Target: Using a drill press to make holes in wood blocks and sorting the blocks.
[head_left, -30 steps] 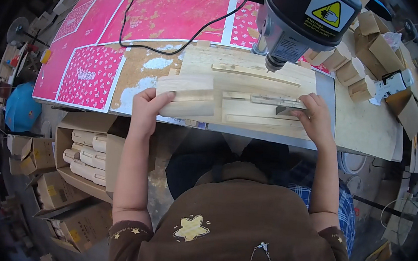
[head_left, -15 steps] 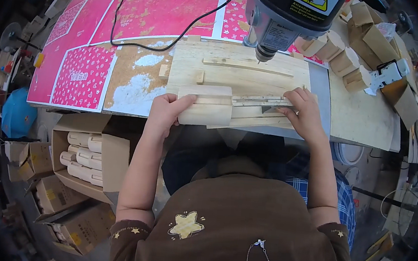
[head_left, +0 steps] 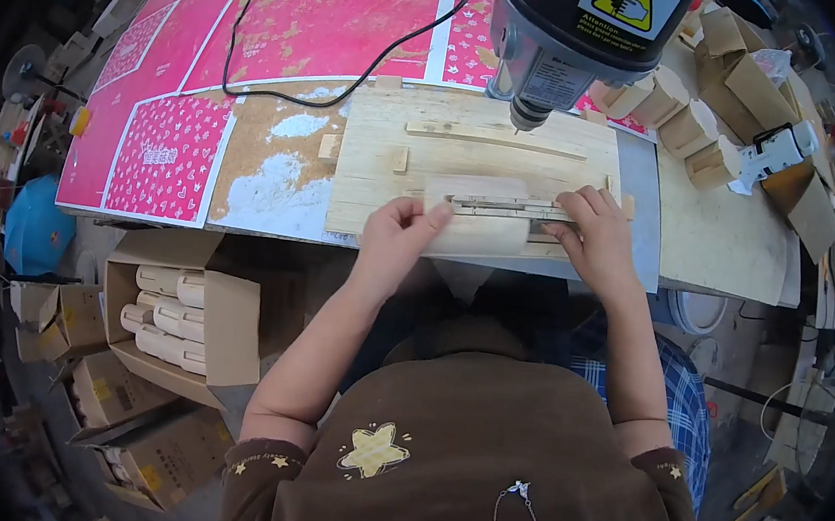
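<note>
A pale wooden block (head_left: 475, 236) with rounded sides and a lengthwise groove lies low over the board, slightly blurred. My left hand (head_left: 394, 243) pinches its left end between thumb and fingers. Thin light strips (head_left: 513, 209) with dark lines between them run along the groove toward the right. At their right end is my right hand (head_left: 596, 236), thumb and fingers closed on them. Whether the strips are loose or fixed to the board beneath is hidden. Above the board hangs the chuck of a drill press (head_left: 529, 116), apart from both hands.
A wooden batten (head_left: 494, 139) and a small wood piece (head_left: 400, 159) sit on the plywood board (head_left: 370, 181). Rounded wooden blocks (head_left: 690, 128) stand at the back right. A black cable (head_left: 327, 103) crosses the pink sheets. A carton (head_left: 233, 318) of similar blocks stands lower left.
My left hand has moved right with the wooden block, which now covers more of the strips. The right hand stays near the strips' right end, slightly shifted.
</note>
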Demonstrator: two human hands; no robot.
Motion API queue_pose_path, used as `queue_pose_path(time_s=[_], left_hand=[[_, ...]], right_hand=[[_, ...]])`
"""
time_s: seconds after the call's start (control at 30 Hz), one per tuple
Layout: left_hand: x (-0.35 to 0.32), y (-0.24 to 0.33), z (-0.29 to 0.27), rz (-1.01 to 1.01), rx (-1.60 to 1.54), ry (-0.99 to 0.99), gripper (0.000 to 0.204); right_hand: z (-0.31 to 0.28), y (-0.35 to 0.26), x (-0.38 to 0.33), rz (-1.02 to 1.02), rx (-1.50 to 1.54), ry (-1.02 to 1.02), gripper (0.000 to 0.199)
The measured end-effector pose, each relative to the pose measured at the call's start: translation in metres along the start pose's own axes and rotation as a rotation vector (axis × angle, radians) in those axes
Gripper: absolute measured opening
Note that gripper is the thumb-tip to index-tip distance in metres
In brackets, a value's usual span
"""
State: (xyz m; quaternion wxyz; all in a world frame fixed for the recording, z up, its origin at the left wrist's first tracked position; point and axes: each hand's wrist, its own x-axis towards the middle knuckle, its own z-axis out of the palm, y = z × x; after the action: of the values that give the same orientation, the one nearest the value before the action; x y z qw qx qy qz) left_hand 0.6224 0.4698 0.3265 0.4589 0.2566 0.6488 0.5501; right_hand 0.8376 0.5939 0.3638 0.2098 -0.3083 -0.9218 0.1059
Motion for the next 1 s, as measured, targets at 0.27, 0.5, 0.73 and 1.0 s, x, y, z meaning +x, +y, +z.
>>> queue_pose_path(time_s=[0.27, 0.5, 0.73, 1.0], left_hand=[[-0.011, -0.001, 0.014, 0.164, -0.069, -0.161, 0.04], [0.02, -0.01, 0.011, 0.685, 0.496, -0.04, 0.065], [0.066, -0.023, -0.008, 0.748, 0.834, 0.136, 0.07], [0.072, -0.027, -0.005, 0.684, 0.644, 0.113, 0.066]], right_hand=[[-0.002, 0.009, -0.001, 0.007, -0.029, 0.039, 0.027], [0.01, 0.036, 0.018, 0.049, -0.046, 0.117, 0.029], [0.03, 0.037, 0.049, 0.024, -0.038, 0.144, 0.03], [0.016, 0.033, 0.047, 0.165, 0.639, 0.189, 0.037]])
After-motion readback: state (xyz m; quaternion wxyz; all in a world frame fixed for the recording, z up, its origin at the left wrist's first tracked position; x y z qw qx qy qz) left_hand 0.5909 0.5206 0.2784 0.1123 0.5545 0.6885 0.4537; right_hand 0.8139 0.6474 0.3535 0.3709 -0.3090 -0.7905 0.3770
